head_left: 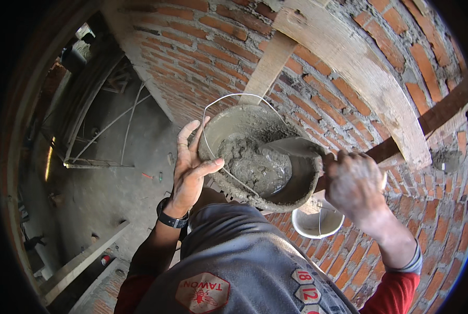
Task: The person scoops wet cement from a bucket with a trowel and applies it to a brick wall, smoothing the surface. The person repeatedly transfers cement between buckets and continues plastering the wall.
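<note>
A mortar-crusted bucket (244, 116) is in front of me, its thin wire handle (204, 112) standing up over the far side. Wet grey mortar (239, 162) fills part of it. My left hand (189, 170) grips the bucket's left rim, with the thumb over the edge and the other fingers along the outer wall. On the right, my right hand (355, 183) is closed round the handle of a trowel (296, 147), the handle mostly hidden by the fingers. The trowel's metal blade reaches into the bucket and touches the mortar.
A second, pale bucket (302, 226) stands lower, beyond the first. Wooden boards (359, 65) cross the brick wall (213, 49) ahead and to the right. Far below on the left lies a concrete floor (145, 136) with a metal frame (105, 128) and a long plank (87, 261).
</note>
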### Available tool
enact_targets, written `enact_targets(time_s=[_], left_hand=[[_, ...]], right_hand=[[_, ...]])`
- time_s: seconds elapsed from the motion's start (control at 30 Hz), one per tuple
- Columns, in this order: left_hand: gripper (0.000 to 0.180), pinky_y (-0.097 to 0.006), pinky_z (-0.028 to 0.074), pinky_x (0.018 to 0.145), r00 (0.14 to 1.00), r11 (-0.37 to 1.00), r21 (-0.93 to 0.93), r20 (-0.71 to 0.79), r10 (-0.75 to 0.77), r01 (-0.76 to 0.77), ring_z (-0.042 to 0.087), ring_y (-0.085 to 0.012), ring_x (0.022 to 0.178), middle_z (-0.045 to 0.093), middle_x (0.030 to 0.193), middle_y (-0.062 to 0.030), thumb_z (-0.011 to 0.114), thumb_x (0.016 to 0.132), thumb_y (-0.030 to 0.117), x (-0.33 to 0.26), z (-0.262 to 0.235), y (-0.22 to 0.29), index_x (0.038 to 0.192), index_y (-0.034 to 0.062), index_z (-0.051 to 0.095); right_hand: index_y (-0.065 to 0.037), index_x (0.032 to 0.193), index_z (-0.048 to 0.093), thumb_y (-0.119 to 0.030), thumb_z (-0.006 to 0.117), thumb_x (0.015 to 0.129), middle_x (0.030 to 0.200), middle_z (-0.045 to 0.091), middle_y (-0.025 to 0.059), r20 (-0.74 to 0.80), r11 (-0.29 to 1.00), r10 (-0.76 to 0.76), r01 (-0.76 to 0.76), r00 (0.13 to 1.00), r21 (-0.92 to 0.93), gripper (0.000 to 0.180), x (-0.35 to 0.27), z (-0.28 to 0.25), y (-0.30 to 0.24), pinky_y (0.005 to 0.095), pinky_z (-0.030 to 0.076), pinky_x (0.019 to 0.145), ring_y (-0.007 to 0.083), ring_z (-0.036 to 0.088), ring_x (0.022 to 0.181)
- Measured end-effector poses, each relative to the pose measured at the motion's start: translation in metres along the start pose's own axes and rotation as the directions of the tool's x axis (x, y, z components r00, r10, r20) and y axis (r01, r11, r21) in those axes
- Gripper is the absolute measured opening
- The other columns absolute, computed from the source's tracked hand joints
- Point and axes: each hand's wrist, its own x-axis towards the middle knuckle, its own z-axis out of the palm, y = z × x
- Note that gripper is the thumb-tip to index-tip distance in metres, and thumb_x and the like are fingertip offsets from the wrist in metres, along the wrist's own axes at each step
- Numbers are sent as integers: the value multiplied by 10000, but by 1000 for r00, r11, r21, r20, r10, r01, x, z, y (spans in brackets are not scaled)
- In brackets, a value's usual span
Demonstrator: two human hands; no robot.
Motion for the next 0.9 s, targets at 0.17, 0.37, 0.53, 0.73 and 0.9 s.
enact_targets(time_s=[0.17,0.37,0.53,0.73,0.9], left_hand=[[900,-424,284,1223,999,999,2,15,-37,37,276,-256,1516,229,1674,-152,645,829,-111,-2,-4,3,1568,149,203],[913,-430,307,1216,1000,999,54,6,6,-7,279,-258,1498,220,1654,-157,708,904,-32,-13,-4,3,1601,126,141],[796,-397,342,1196,985,973,154,-38,-170,174,383,-236,1440,366,1570,-157,737,934,57,-16,-6,8,1570,43,259],[771,-379,357,1184,978,964,163,-44,-206,210,435,-224,1413,438,1534,-154,734,946,80,-19,-5,12,1572,20,286],[773,-374,351,1188,973,957,178,-12,-229,227,430,-225,1420,427,1550,-160,711,956,60,-13,-6,15,1584,13,262]], right_hand=[[-80,1024,626,-194,637,914,923,606,90,-257,927,-361,375,896,5,158,-21,-2,4,357,492,737,184,617,894],[-78,1051,718,-232,665,941,884,718,118,-90,979,129,-113,987,169,197,0,-25,13,401,533,594,248,684,668],[-75,1056,738,-258,716,868,930,681,132,-168,997,-64,57,984,-51,264,-2,4,18,380,559,625,241,695,728],[-87,1102,753,-242,709,861,889,758,145,82,868,-89,37,993,495,290,5,38,-6,423,600,675,319,730,694],[-131,1027,769,-290,677,891,873,745,119,51,747,-83,28,995,664,228,16,33,-9,410,592,659,306,726,724]])
